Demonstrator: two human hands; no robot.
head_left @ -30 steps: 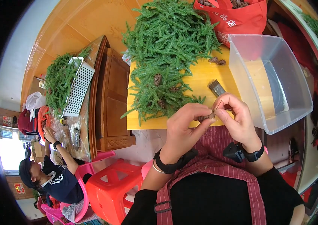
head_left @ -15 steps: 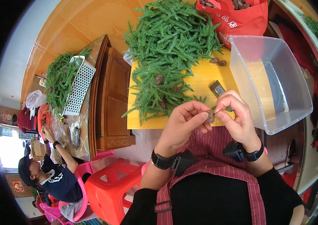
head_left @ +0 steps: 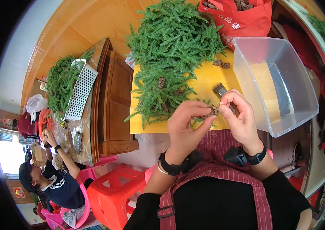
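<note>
Fingers of the left hand point(head_left: 184, 123) are gripping a cone point(head_left: 213, 110) between thumb and forefinger, over the near part of the yellow table point(head_left: 207, 82). The right hand point(head_left: 242, 120) is meeting it at the cone's end, thumb and forefinger closing on what is looking like a thin strand point(head_left: 218, 104).

Judging by this pose, the step in hand is the close work of setting the strand to the cone. Any further turn would probably be calling for a steady left hold and a fine shift of the right pinch, since the cone could be rolling under uneven pressure.

Beyond the right hand, a dark bundle point(head_left: 219, 90) is lying partly covered; whether it is bristles or loose strands is hard to tell. Two loose cones point(head_left: 222, 64) are lying farther back, between the greenery point(head_left: 174, 42) and the clear tub point(head_left: 251, 86).

Left thumb and forefinger are hiding much of the held cone, and right fingertips are masking where the strand is joining it, so whether it is looped cannot be told. The red bag point(head_left: 248, 25) is running off the upper edge. At far left, a co-worker's hands point(head_left: 49, 137) are showing too small to read.
</note>
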